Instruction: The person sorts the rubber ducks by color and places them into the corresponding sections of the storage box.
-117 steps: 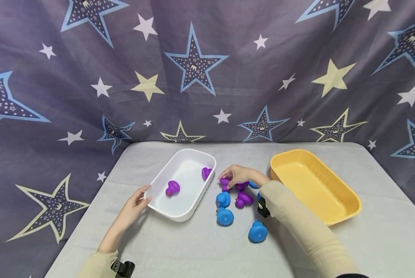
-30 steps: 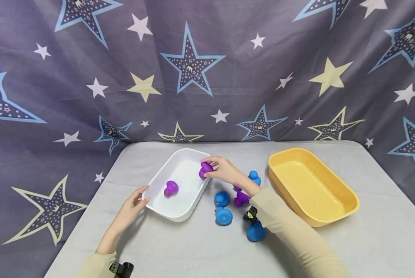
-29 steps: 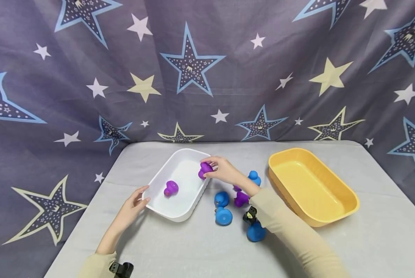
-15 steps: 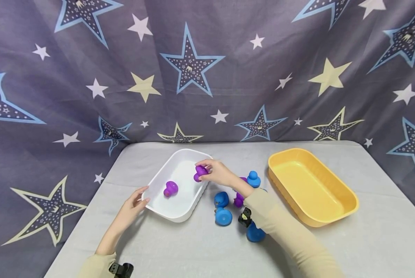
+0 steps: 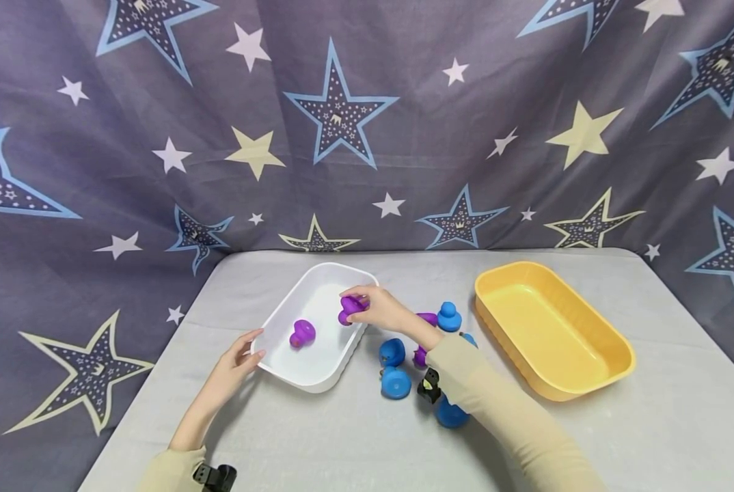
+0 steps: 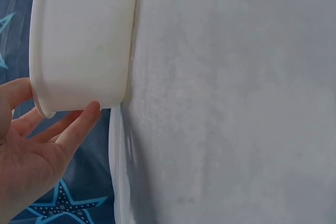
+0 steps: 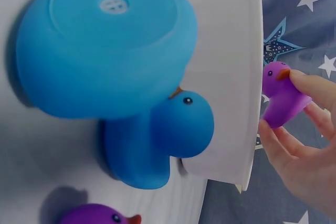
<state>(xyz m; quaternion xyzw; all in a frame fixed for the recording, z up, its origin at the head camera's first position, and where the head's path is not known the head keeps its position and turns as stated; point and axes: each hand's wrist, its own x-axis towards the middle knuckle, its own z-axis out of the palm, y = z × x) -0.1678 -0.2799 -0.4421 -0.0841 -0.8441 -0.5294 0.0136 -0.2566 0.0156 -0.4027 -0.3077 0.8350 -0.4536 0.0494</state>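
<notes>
In the head view my left hand (image 5: pixel 234 365) grips the near left edge of a white plastic tub (image 5: pixel 310 379). The left wrist view shows the thumb at the rim and fingers (image 6: pixel 79 127) against the outer wall. Over the tub's right side, my right hand (image 5: pixel 379 309) pinches a purple rubber duck (image 5: pixel 350 311), its orange beak visible in the right wrist view. Another purple duck (image 5: pixel 303 333) lies inside the tub. Any duck beneath my right hand is hidden. Near the right forearm sit blue rubber ducks (image 5: pixel 395 383) and purple ducks (image 5: pixel 419 357), partly covered by the sleeve.
A yellow tub (image 5: pixel 554 393) stands on the right of the grey cloth-covered table (image 5: pixel 318 444). One blue duck (image 5: pixel 449 318) is between the tubs, another blue duck (image 5: pixel 452 414) nearer the front. A star-patterned curtain (image 5: pixel 367 191) hangs behind.
My right hand has gone from the ducks on the table to above the white tub, carrying a purple duck, and has shifted slightly further left. My left hand stays at the tub's edge.
</notes>
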